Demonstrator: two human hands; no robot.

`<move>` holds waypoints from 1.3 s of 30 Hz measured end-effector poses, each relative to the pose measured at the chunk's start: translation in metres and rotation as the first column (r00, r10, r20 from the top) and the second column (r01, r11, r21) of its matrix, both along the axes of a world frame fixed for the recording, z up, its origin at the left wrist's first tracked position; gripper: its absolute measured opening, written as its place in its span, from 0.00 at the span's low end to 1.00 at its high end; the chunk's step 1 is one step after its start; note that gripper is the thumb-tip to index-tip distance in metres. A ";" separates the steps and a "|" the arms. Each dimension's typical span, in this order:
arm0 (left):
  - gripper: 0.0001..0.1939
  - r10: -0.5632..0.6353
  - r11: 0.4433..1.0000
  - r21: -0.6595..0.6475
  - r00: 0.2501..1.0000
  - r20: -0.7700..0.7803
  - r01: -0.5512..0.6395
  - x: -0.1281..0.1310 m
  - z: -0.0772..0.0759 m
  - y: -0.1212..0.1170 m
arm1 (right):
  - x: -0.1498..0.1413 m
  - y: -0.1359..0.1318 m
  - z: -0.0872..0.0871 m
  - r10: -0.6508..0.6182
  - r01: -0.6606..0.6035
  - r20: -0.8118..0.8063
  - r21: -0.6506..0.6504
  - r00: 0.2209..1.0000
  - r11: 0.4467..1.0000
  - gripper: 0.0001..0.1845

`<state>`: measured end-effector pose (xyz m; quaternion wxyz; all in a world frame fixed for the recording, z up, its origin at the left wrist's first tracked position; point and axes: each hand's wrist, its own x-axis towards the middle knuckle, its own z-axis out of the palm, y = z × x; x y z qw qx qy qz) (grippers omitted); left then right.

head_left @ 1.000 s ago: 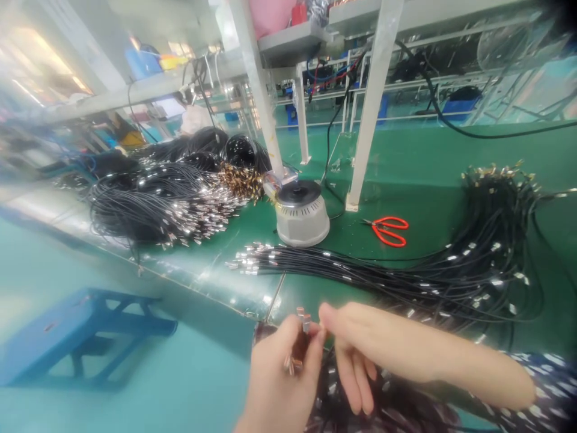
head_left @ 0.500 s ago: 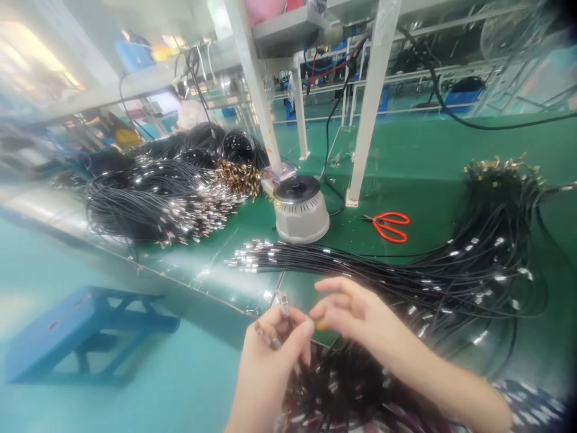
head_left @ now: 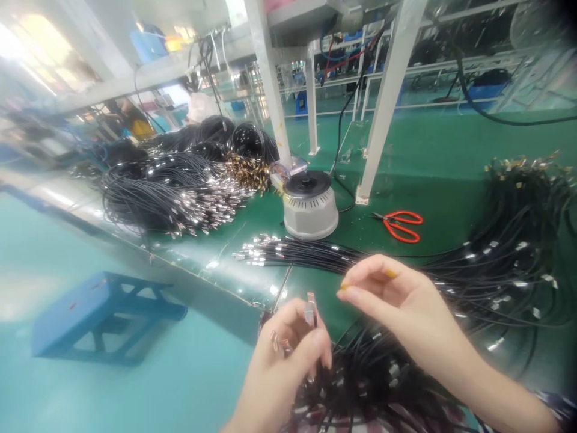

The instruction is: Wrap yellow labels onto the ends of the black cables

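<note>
I'd hold the black cables [head_left: 356, 376] slack just below the grip, so their metal ends [head_left: 310, 313] sit steady and separate. Counting: one white machine [head_left: 311, 218] ahead; two hands, my left hand [head_left: 282, 370] wrapped round several cables, my right hand [head_left: 406, 294] beside it, thumb and forefinger nearly together, on what, if anything, unclear; one pair of scissors [head_left: 390, 224] beyond; at least three ends poking from the left grip.

soft-sheened black cables [head_left: 311, 254] with shiny metal tips [head_left: 259, 248]; glossy green tabletop [head_left: 437, 195]; smooth plastic stool [head_left: 74, 310]; plastic-handled scissors [head_left: 387, 221]
</note>
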<state>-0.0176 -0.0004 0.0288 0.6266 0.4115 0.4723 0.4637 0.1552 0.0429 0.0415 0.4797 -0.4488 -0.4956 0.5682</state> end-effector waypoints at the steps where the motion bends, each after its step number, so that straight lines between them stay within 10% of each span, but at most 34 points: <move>1: 0.14 -0.005 1.000 -0.010 1.000 -0.016 0.005 0.000 0.000 0.000 | -0.004 -0.001 0.005 -0.009 0.009 0.010 0.041 1.000 0.999 0.09; 15: 0.12 0.053 0.995 -0.083 0.991 -0.125 -0.063 0.002 -0.001 0.002 | -0.021 0.014 0.007 0.170 -0.183 -0.233 -0.034 0.957 0.982 0.13; 39: 0.08 0.117 0.991 -0.017 0.932 -0.344 -0.131 0.006 0.004 0.002 | -0.005 0.000 0.005 0.138 -0.126 0.087 -0.135 0.987 0.983 0.15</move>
